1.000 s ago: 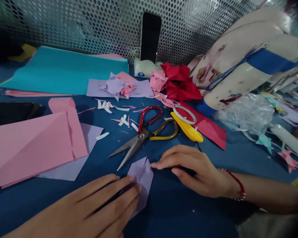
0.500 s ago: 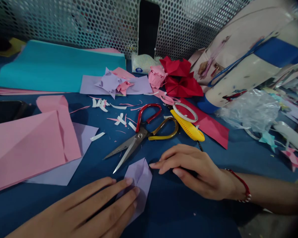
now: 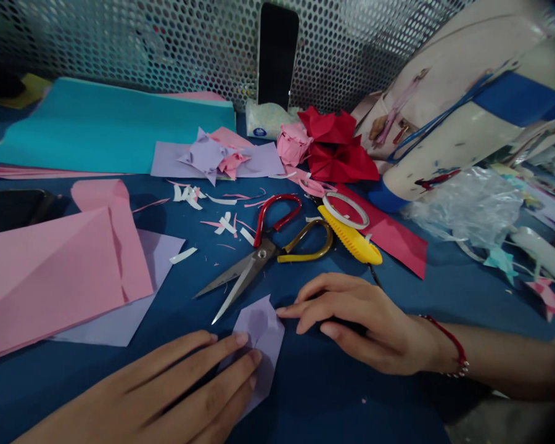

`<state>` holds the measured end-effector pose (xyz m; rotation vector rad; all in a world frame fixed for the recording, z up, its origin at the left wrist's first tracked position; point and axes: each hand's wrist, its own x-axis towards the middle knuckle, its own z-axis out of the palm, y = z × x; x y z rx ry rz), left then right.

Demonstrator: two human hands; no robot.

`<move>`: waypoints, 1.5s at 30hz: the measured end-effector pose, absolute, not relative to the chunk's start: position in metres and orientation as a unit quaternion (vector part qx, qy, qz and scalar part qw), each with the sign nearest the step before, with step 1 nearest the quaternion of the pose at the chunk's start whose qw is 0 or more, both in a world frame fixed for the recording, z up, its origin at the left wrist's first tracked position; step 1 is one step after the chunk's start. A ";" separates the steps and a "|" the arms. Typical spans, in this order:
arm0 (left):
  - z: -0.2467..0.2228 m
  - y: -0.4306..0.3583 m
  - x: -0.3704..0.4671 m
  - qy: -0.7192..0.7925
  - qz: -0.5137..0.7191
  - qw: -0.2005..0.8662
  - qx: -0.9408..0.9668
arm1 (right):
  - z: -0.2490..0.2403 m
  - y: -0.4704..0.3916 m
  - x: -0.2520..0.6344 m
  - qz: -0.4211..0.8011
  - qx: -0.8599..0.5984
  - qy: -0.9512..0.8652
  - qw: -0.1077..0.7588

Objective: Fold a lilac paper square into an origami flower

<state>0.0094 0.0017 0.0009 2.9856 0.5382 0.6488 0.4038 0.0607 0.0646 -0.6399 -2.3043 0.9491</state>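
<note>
A small folded piece of lilac paper [image 3: 269,345] lies on the blue table at the lower middle. My left hand [image 3: 180,382] rests flat over its left part, fingers stretched out, hiding some of it. At the paper's upper right edge, the index fingertip of my right hand [image 3: 363,324] touches it; the other fingers are apart and loosely bent. Just above the paper lie scissors [image 3: 263,250] with blades spread, one handle red and the other yellow-brown. White and pink paper scraps [image 3: 226,223] are scattered to their left.
Pink sheets [image 3: 65,271] lie at left over lilac paper, near a dark phone [image 3: 12,206]. Behind are blue paper [image 3: 115,126], folded lilac and red shapes [image 3: 340,148] and an upright phone [image 3: 277,55]. A yellow cutter [image 3: 349,237], tape roll [image 3: 345,209] and white-blue bottle [image 3: 444,142] stand right.
The right index fingertip has shifted slightly left onto the lilac paper's upper edge. My left hand stays in place, and the view has moved very little.
</note>
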 end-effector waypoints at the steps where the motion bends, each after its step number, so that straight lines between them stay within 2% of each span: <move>1: 0.002 0.002 0.010 0.171 0.213 0.022 0.962 | 0.064 0.061 0.404 0.355 -0.236 -0.860 0.281; 14: 0.000 0.000 0.008 0.172 0.217 0.017 0.961 | 0.061 0.061 0.403 0.324 -0.198 -0.882 0.280; 28: -0.007 -0.004 0.000 0.174 0.199 0.011 0.964 | 0.058 0.060 0.408 0.299 -0.188 -0.905 0.237; 45: 0.006 0.001 0.010 0.166 0.206 0.021 0.964 | 0.059 0.065 0.411 0.253 -0.169 -0.926 0.223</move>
